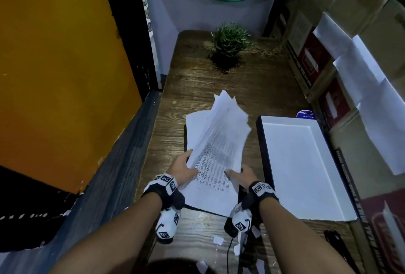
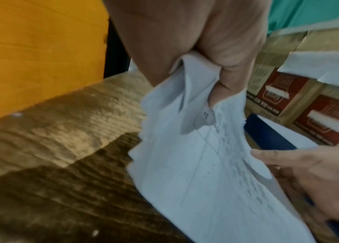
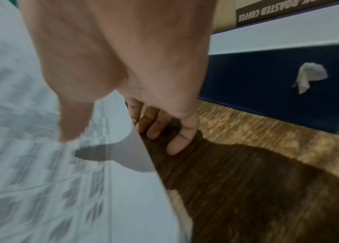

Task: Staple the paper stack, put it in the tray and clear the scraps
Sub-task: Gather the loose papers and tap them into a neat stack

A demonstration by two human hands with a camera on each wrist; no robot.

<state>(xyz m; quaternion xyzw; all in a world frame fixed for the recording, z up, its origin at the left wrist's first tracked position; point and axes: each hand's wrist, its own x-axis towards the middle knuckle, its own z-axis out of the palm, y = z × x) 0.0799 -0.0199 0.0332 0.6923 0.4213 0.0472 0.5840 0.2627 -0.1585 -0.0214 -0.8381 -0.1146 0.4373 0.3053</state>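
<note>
A loose paper stack [image 1: 219, 146] of printed sheets is lifted and fanned over the middle of the wooden desk. My left hand [image 1: 184, 167] grips its near left edge; in the left wrist view the fingers [image 2: 227, 65] curl round the crumpled sheets [image 2: 195, 164]. At the near right edge, my right hand [image 1: 237, 175] pinches the stack, thumb on top of the sheets [image 3: 29, 164] and fingers [image 3: 177, 136] underneath. The white tray [image 1: 295, 164] with a dark blue wall [image 3: 268, 74] lies just right of the stack. Small white scraps [image 1: 218, 240] lie near the desk's front edge.
A potted plant [image 1: 229, 46] stands at the back of the desk [image 1: 197, 89]. Cardboard boxes [image 1: 311, 59] line the right side. One scrap [image 3: 310, 75] sits against the tray's outer wall. A black object [image 1: 335, 241] lies front right. An orange panel [image 1: 54, 76] stands to the left.
</note>
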